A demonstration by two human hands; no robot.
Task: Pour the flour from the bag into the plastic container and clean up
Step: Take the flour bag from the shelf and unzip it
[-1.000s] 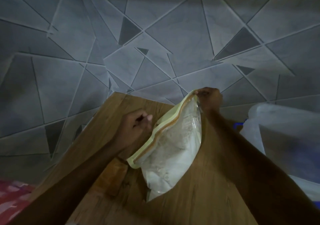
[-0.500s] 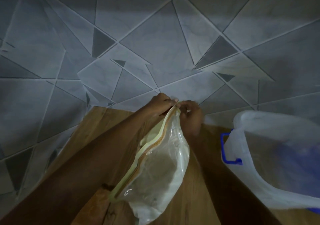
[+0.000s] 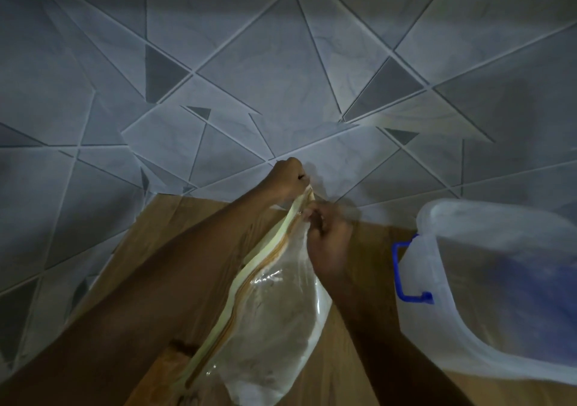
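- Nearest the camera, the flour bag (image 3: 274,337) stands on the wooden tabletop (image 3: 343,374), a clear zip pouch with pale flour (image 3: 271,327) filling its lower part and a yellow-and-orange seal strip running up its left edge.
- To the right, near the tabletop's right edge, sits the plastic container (image 3: 487,296), translucent with a blue handle (image 3: 402,268) on the side facing the bag (its far rim is blurred).
- The bag and the container stand apart, with the right forearm between them.
- The right hand (image 3: 331,243) has its grip closed on the bag's top, fingers curled and pinching the plastic just below the upper corner.
- The left hand (image 3: 288,180) is a little farther, its grip also closed, pinching the seal strip at the bag's topmost corner; the two hands are just beside each other.
- Beyond the tabletop's far edge lies a grey floor (image 3: 281,62) patterned with angular lines and darker triangles.
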